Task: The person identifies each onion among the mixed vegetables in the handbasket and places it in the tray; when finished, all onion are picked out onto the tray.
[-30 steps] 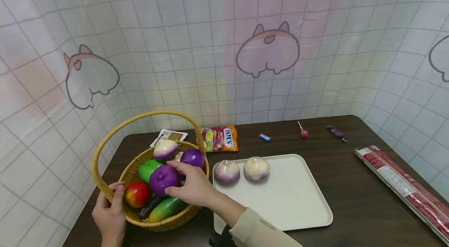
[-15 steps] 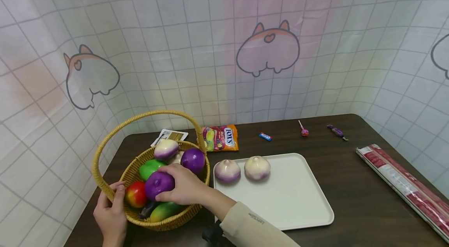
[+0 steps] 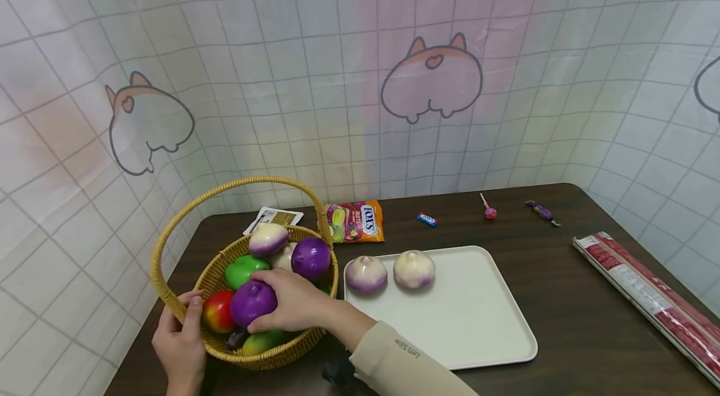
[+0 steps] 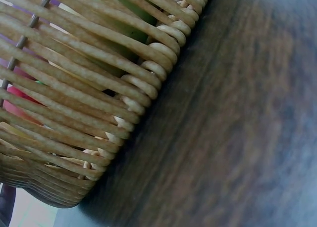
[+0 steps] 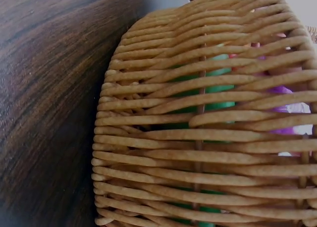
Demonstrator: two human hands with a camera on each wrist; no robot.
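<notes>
In the head view a yellow wicker basket (image 3: pixel 281 355) with a tall arched handle holds toy produce. My left hand (image 3: pixel 182 343) grips its left side near the foot of the handle, thumb at the rim. Inside the basket, my right hand (image 3: pixel 295 302) holds a round purple onion (image 3: pixel 252 303), fingers over its far side and thumb at its near side. Around it lie a red-yellow fruit (image 3: pixel 218 311), a green pepper (image 3: pixel 244 271), a green-yellow mango-like fruit (image 3: pixel 264 341), a dark eggplant (image 3: pixel 237 338), another purple onion (image 3: pixel 311 257) and a white-purple one (image 3: pixel 268 239). Both wrist views show mostly basket weave (image 4: pixel 74 64).
Right of the basket lies a white tray (image 3: pixel 467 321) carrying two white-purple onions (image 3: pixel 365 275). Along the back are a candy bag (image 3: pixel 355 222), a small blue candy (image 3: pixel 427 219), a lollipop (image 3: pixel 489 212) and a purple-wrapped candy (image 3: pixel 542 213). A long red-white package (image 3: pixel 647 302) lies at right.
My right hand has closed further round the purple onion and moved it slightly left and down in the basket, against the red-yellow fruit. The left hand stays at the basket.
</notes>
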